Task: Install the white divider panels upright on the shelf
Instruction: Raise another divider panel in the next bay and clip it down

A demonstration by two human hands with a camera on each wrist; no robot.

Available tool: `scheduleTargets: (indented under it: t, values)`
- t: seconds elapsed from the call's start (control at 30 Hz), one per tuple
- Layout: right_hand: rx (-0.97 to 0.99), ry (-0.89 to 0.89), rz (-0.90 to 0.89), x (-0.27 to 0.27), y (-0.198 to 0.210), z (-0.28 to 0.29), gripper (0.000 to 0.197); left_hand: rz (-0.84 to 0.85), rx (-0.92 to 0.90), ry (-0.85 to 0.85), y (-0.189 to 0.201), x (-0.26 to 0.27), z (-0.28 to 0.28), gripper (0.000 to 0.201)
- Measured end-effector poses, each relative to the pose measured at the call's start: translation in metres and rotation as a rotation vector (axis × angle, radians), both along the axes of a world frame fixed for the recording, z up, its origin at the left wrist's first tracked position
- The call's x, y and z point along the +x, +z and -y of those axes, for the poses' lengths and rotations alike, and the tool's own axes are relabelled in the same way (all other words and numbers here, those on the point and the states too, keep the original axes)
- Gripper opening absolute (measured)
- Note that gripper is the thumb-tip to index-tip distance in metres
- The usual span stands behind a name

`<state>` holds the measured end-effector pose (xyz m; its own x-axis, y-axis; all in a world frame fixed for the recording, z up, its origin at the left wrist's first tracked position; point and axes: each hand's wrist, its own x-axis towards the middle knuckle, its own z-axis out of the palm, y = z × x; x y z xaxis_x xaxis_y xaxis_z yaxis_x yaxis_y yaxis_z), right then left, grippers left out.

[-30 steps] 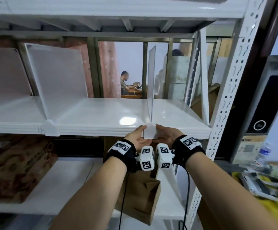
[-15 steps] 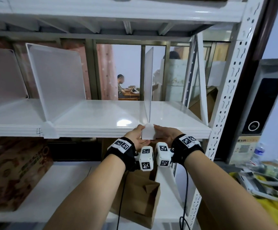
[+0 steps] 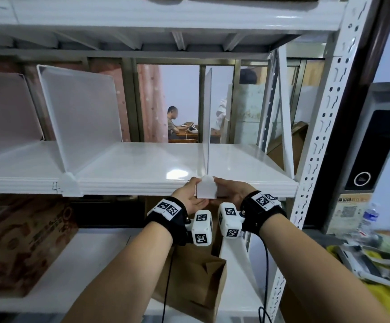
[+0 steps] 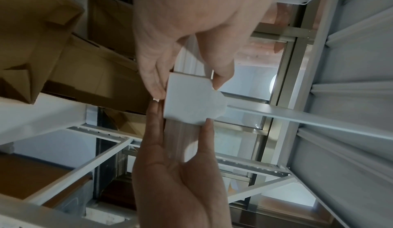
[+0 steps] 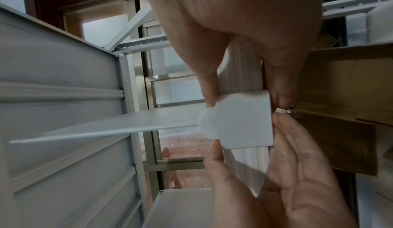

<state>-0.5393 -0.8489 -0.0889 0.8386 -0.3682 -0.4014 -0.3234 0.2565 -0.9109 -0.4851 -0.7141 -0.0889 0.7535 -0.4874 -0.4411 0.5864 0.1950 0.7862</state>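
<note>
A thin white divider panel (image 3: pixel 207 117) stands upright on the white shelf (image 3: pixel 131 164), seen edge-on. Its front clip (image 3: pixel 206 188) sits over the shelf's front lip. My left hand (image 3: pixel 195 192) and right hand (image 3: pixel 220 191) pinch that clip from either side, thumbs on top and fingers underneath. From the left wrist, the left hand (image 4: pixel 187 90) and right hand (image 4: pixel 182 115) meet at the clip (image 4: pixel 191 100). The right wrist view shows the same hold: right hand (image 5: pixel 246 103), left hand (image 5: pixel 246 131), clip (image 5: pixel 240 122). A second divider (image 3: pixel 79 117) stands further left, with a third (image 3: pixel 5 113) beyond it.
The perforated shelf post (image 3: pixel 324 136) rises just right of my hands. On the lower shelf sit a cardboard box (image 3: pixel 19 248) and a brown paper bag (image 3: pixel 189 280). Clutter and a water bottle (image 3: pixel 371 217) lie at the right. A person (image 3: pixel 173 122) sits far behind.
Both hands stay pinched on the divider's front clip at the shelf lip. Only the head view has shifted a little.
</note>
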Motion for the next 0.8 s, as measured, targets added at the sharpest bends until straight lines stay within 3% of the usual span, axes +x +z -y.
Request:
scheduleTargets:
  t: [0.13, 0.2, 0.23, 0.33, 0.4, 0.5, 0.63, 0.77, 0.8]
  values:
    - [0.023, -0.103, 0.102, -0.016, 0.007, -0.014, 0.030, -0.033, -0.020, 0.030, 0.001, 0.004, -0.002, 0.031]
    - [0.039, -0.053, 0.119, -0.011, 0.001, -0.011, 0.033, -0.072, -0.058, 0.037, 0.002, 0.007, -0.005, 0.033]
    - [0.043, -0.028, 0.100, -0.006, 0.002, -0.013, 0.043, -0.091, -0.076, 0.027, 0.003, 0.007, -0.006, 0.033]
    - [-0.245, 0.043, 0.022, 0.009, -0.003, -0.010, 0.082, -0.104, -0.104, -0.009, 0.005, 0.006, -0.007, 0.033]
    - [-0.468, 0.049, 0.048, 0.007, -0.003, -0.008, 0.096, -0.107, -0.113, -0.030, 0.006, 0.007, -0.006, 0.032]
    - [-0.364, -0.084, 0.045, 0.015, -0.005, -0.010, 0.086, -0.130, -0.133, -0.053, 0.005, 0.010, -0.006, 0.033]
    - [-0.358, 0.022, 0.121, 0.016, -0.004, -0.008, 0.075, -0.141, -0.134, -0.056, 0.007, 0.011, -0.005, 0.034]
    - [-0.125, 0.026, 0.197, 0.019, -0.014, -0.007, 0.047, -0.139, -0.157, -0.030, 0.007, 0.006, -0.004, 0.028]
    - [-0.006, -0.049, 0.197, 0.022, -0.018, -0.007, 0.043, -0.139, -0.166, -0.024, 0.008, 0.004, -0.005, 0.026]
